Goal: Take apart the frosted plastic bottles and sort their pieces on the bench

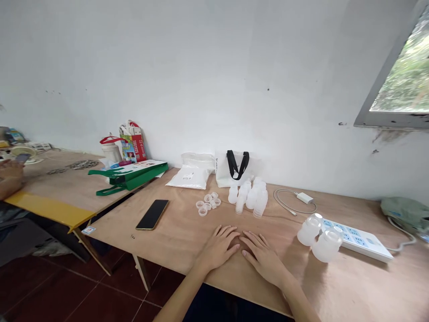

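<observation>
Left hand and right hand lie spread on the brown wooden table, slightly apart, grasping nothing. Two rounded, frosted plastic containers sit to the right. Farther off, small translucent plastic rings lie loose beside clustered frosted white plastic bottles. Handling looks unstarted or paused; what's finished, I can't tell.

Daylight comes from the window at upper right (the greenery outside is pale and blurred), glossing the desk and throwing soft shadows from the bottles; the floor is dim, the edges stretched.
</observation>
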`<state>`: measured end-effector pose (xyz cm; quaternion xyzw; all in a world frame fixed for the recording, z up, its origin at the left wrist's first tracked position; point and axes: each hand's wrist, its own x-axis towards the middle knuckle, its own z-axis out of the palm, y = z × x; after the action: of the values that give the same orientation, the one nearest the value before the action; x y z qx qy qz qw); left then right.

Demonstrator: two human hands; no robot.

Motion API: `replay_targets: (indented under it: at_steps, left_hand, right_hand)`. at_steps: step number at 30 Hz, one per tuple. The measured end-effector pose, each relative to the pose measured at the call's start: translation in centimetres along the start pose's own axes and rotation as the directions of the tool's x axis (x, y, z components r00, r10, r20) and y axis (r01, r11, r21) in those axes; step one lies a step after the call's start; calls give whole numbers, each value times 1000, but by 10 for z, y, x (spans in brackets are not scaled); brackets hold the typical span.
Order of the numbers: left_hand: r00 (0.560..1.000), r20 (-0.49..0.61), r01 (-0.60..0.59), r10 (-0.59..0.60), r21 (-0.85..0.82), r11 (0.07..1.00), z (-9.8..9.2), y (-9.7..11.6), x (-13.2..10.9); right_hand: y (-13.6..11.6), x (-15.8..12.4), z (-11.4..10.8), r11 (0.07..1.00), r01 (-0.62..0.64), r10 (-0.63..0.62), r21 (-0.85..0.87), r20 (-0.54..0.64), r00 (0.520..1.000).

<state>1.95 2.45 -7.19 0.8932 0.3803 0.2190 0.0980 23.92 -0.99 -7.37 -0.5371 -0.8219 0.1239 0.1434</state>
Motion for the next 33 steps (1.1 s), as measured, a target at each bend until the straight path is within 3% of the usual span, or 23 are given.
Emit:
replay_targets:
  at_steps: [4,7,11,15,20,23,27,29,32,33]
  left_hand:
    - [1000,9,2,-2,-24,1000,-2,1,0]
    - [1000,-1,8,-8,-31,999,-5,4,-1]
    - [1000,-1,7,-7,-38,999,-7,6,-3]
    - [1000,-3,8,-8,-48,999,-5,4,-3]
    - [1000,-13,7,-8,-40,999,-2,2,-3]
    - [1000,-16,4,-5,-32,999,-2,2,-2]
    - [1000,-14,7,-8,-32,999,-1,2,-2]
    - [1000,-12,9,-9,-34,999,-1,1,-2]
    - [1000,-7,5,-6,-39,999,-2,1,-2]
    - [1000,-6,5,-6,-40,999,-2,2,-3]
  right_hand:
    - [3,-3,-6,996,10,-13,92,30,999]
    - [9,-2,-15,981,-32,55,189,-120,991]
    - [23,20,-40,982,-68,141,174,-451,881]
    - [47,60,-69,983,-161,183,88,-580,794]
    - [74,94,-82,978,-169,209,123,-498,842]
    - [81,102,-82,967,-205,255,153,-517,817]
    - [80,104,-85,966,-152,246,208,-569,785]
    - [74,103,-88,962,-105,249,251,-655,713]
    - [60,94,-85,946,-31,290,322,-803,520]
    - [55,90,-80,942,-14,298,335,-817,494]
